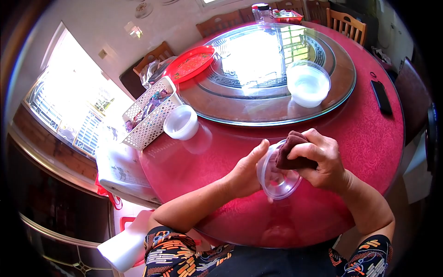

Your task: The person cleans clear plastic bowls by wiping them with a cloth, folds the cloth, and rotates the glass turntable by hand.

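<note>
My left hand (249,171) grips a clear round plastic bowl (278,183) by its left side, tilted above the red table. A folded dark brown cloth (295,154) is held in my right hand (323,159), pressed at the bowl's upper right rim. To the left, a white translucent bowl (181,123) stands on the table beside a white perforated basket (150,115). Several clear bowls (308,85), stacked together, sit on the glass turntable near its right front edge.
The glass turntable (217,113) covers much of the red table (360,152). A red tray (190,63) overlaps its left edge. At the right lies a black phone (381,98). Jars (262,14) and a red basket (287,17) stand at the back, near wooden chairs (347,25).
</note>
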`<state>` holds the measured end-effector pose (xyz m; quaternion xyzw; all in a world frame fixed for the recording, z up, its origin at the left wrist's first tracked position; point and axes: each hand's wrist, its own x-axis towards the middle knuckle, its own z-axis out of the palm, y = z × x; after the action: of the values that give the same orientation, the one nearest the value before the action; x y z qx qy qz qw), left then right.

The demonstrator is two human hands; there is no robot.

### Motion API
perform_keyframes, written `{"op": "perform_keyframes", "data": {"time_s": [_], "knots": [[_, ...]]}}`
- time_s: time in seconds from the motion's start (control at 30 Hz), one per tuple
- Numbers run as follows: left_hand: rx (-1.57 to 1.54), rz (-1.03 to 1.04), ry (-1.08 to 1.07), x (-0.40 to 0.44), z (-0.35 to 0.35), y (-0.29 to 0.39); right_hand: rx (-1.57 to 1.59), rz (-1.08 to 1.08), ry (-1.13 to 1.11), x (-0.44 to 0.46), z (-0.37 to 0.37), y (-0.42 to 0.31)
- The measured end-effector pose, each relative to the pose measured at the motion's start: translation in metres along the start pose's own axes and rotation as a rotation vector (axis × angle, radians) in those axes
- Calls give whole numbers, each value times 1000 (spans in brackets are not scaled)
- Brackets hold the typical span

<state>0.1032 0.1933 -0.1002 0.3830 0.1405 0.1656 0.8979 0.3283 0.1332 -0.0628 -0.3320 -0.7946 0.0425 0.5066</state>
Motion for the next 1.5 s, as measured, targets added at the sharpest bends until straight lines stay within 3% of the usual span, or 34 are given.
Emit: {"op": "perform_keyframes", "data": {"time_s": [0.07, 0.2, 0.37, 0.47, 0.6, 0.67, 0.73, 1.0, 1.07, 1.2, 1.27, 1.33, 1.4, 1.5], "knots": [[216, 51, 86, 0, 8, -3, 16, 37, -16, -3, 1, 3], [318, 215, 193, -3, 17, -5, 285, 194, -25, -4, 1, 5], [324, 236, 135, -6, 6, 7, 664, 609, -58, -3, -6, 2], [514, 187, 146, -2, -14, 13, 594, 551, -88, -9, -1, 11], [687, 173, 419, -7, -12, 33, 434, 547, -161, -10, 1, 20], [768, 330, 610, -7, -11, 37, 321, 511, -168, -11, 3, 22], [746, 445, 659, -12, -12, 44, 299, 481, -165, -14, 6, 27], [604, 861, 633, -61, 52, 66, 321, 500, -172, -17, 8, 34], [764, 1112, 679, -82, 67, 55, 328, 504, -175, -18, 9, 32], [1075, 1559, 966, -145, 37, 4, 323, 521, -208, -18, 8, 30], [1039, 1558, 1153, -178, 19, -32, 331, 494, -200, -18, 10, 30], [786, 1389, 1281, -212, -22, -82, 349, 508, -208, -18, 11, 31], [537, 1045, 1613, -237, -56, -135, 382, 534, -203, -18, 11, 34], [389, 689, 1910, -247, -126, -200, 473, 599, -178, -17, 14, 33]]}}
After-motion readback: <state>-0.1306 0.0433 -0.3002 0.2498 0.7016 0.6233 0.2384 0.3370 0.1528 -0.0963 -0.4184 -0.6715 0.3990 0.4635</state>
